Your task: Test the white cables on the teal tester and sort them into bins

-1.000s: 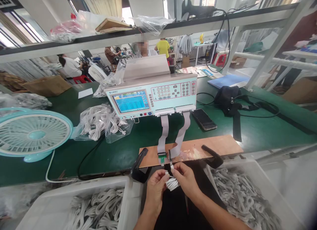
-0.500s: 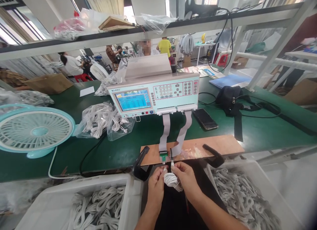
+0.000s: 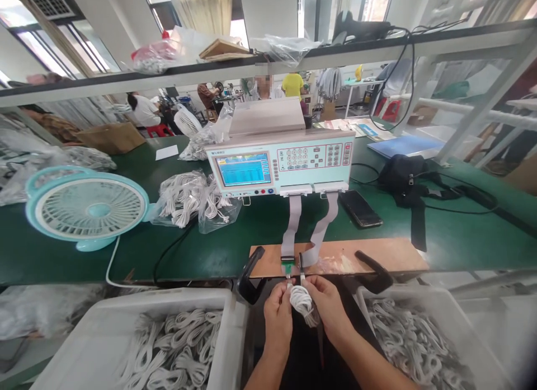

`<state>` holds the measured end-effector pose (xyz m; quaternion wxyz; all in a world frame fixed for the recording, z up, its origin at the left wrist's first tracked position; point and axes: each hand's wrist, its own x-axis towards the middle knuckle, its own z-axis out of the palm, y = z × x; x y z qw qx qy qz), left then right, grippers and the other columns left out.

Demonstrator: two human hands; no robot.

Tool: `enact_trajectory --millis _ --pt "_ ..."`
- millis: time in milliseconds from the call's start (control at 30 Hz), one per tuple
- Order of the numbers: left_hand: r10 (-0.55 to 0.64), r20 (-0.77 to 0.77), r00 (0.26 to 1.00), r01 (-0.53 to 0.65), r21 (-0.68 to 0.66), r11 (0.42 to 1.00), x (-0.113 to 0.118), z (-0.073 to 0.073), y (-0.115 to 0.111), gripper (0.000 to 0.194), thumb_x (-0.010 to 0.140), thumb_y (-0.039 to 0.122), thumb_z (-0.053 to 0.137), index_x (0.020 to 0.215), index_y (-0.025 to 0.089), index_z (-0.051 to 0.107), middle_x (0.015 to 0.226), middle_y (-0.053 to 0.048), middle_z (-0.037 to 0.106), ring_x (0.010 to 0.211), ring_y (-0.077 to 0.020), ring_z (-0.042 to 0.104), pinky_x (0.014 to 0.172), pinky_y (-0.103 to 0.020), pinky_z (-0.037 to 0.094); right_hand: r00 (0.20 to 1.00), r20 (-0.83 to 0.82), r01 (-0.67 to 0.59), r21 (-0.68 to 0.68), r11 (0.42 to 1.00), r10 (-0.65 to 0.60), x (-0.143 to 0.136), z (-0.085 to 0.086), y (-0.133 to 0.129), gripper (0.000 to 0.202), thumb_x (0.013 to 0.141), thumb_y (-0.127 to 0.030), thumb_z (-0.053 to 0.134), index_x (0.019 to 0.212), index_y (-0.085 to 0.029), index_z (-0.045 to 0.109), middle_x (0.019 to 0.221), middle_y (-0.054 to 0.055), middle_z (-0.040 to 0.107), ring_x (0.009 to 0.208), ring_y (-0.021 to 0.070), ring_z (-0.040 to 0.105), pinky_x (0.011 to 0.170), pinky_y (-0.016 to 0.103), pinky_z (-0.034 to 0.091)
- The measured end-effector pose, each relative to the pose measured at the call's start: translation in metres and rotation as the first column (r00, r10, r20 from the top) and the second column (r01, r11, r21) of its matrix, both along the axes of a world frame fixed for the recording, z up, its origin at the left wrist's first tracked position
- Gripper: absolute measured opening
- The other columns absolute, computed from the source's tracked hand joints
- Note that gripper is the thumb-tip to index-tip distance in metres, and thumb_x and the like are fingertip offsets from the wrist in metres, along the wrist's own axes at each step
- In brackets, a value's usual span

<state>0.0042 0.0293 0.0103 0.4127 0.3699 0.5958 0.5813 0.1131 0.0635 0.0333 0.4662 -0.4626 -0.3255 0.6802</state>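
1. Both hands are up at the near edge of the bench, close together. The left hand (image 3: 278, 307) pinches one end of a coiled white cable (image 3: 302, 301) and holds it right at the green connector (image 3: 287, 262).
2. The right hand (image 3: 328, 303) grips the other end of that cable, fingers curled round it, just under the second connector (image 3: 301, 264). The coil hangs between the two hands, touching both.
3. Those connectors sit at the near edge of a wooden board (image 3: 377, 255), clamped by two black clamps, one left (image 3: 250, 275), one right (image 3: 375, 269).
4. Two grey ribbon cables (image 3: 293, 222) run from the board up to a pale tester (image 3: 281, 163) with a lit blue screen (image 3: 245, 169) and keypads.
5. The bench is a green mat (image 3: 210, 250). A turquoise fan (image 3: 88, 208) stands on the left; bags of white cables (image 3: 195, 197) lie between it and the tester. A dark phone (image 3: 359, 208) and a black bag (image 3: 400, 174) lie to the right.
6. Near the person, a white bin on the left (image 3: 138, 345) and another on the right (image 3: 419, 339) hold bundled white cables.
7. A shelf (image 3: 260, 65) spans overhead; people work at tables far behind.
8. Against a second ago: the hands have come up closer to the connectors, and the coil now hangs more upright between them. The view has swung left, so the fan, tester and board sit further right in the picture.
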Motion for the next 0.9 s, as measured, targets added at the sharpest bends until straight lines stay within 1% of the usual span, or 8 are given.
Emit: enact_trajectory --millis 233,400,600,700,767,833,867,900 --pt "0.057 0.052 0.997 -0.055 -0.035 0.998 0.005 0.006 0.007 0.024 0.08 0.033 0.054 0.071 0.014 0.067 0.061 -0.001 0.062 0.06 -0.0148 0.054 0.056 -0.022 0.041 0.998 0.034 -0.045 0.031 0.999 0.044 0.003 0.004 0.001 0.034 0.062 -0.046 0.075 0.063 -0.015 0.06 0.058 -0.002 0.056 0.055 0.0125 0.046 0.055 0.023 0.037" --pt "0.085 0.145 0.986 -0.079 -0.045 0.996 0.008 0.005 0.008 0.024 0.078 0.035 0.057 0.075 0.013 0.066 0.063 -0.001 0.062 0.062 -0.0144 0.053 0.058 -0.022 0.041 0.996 0.068 -0.06 0.058 0.997 0.056 0.003 0.006 0.002 0.031 0.066 -0.044 0.073 0.064 -0.015 0.061 0.06 -0.001 0.057 0.057 0.0133 0.046 0.057 0.023 0.038" --pt "0.013 -0.04 0.999 -0.015 -0.045 0.999 0.002 0.014 0.006 0.025 0.079 0.031 0.053 0.063 0.014 0.062 0.056 0.002 0.057 0.056 -0.0125 0.05 0.054 -0.021 0.039 0.993 0.063 -0.106 0.021 0.994 0.105 0.006 -0.009 0.001 0.029 0.067 -0.043 0.073 0.069 -0.016 0.062 0.057 -0.003 0.053 0.054 0.0122 0.045 0.052 0.021 0.036" --pt "0.058 -0.18 0.982 -0.058 0.005 0.998 -0.026 0.028 -0.01 0.026 0.083 0.032 0.05 0.068 0.016 0.064 0.065 0.0 0.062 0.065 -0.0142 0.056 0.063 -0.023 0.043 0.991 0.08 -0.111 -0.005 0.994 0.111 0.009 -0.017 0.004 0.028 0.065 -0.042 0.075 0.07 -0.017 0.062 0.058 -0.003 0.052 0.054 0.011 0.044 0.051 0.019 0.037" --pt "0.124 -0.427 0.896 -0.095 0.089 0.992 -0.062 0.032 -0.033 0.028 0.089 0.029 0.041 0.079 0.018 0.064 0.083 -0.003 0.066 0.081 -0.0156 0.059 0.076 -0.026 0.045 0.989 0.091 -0.113 -0.017 0.993 0.114 0.009 -0.019 0.006 0.029 0.063 -0.041 0.078 0.072 -0.017 0.064 0.062 -0.002 0.054 0.057 0.0111 0.046 0.052 0.018 0.039" --pt "0.179 -0.716 0.675 -0.168 0.087 0.982 -0.109 0.023 -0.062 0.029 0.091 0.026 0.034 0.088 0.018 0.062 0.092 -0.006 0.065 0.09 -0.0169 0.059 0.084 -0.029 0.045 0.99 0.095 -0.099 -0.035 0.995 0.101 0.009 -0.018 0.006 0.031 0.06 -0.04 0.079 0.075 -0.017 0.065 0.067 -0.001 0.056 0.061 0.012 0.048 0.055 0.018 0.042" --pt "0.128 -0.844 0.522 -0.26 -0.015 0.965 -0.135 0.014 -0.076 0.031 0.092 0.024 0.03 0.093 0.019 0.06 0.095 -0.006 0.064 0.093 -0.0167 0.058 0.086 -0.03 0.045 0.991 0.095 -0.09 -0.045 0.995 0.094 0.009 -0.017 0.006 0.031 0.059 -0.039 0.08 0.076 -0.017 0.066 0.069 -0.001 0.057 0.063 0.0125 0.049 0.056 0.018 0.043" --pt "0.095 -0.875 0.475 -0.321 -0.072 0.944 -0.16 0.001 -0.09 0.031 0.092 0.021 0.029 0.098 0.017 0.059 0.097 -0.009 0.063 0.095 -0.0185 0.058 0.087 -0.033 0.045 0.992 0.094 -0.079 -0.052 0.996 0.084 0.009 -0.016 0.006 0.031 0.058 -0.038 0.081 0.077 -0.017 0.066 0.071 -0.001 0.057 0.065 0.0126 0.05 0.057 0.017 0.044"
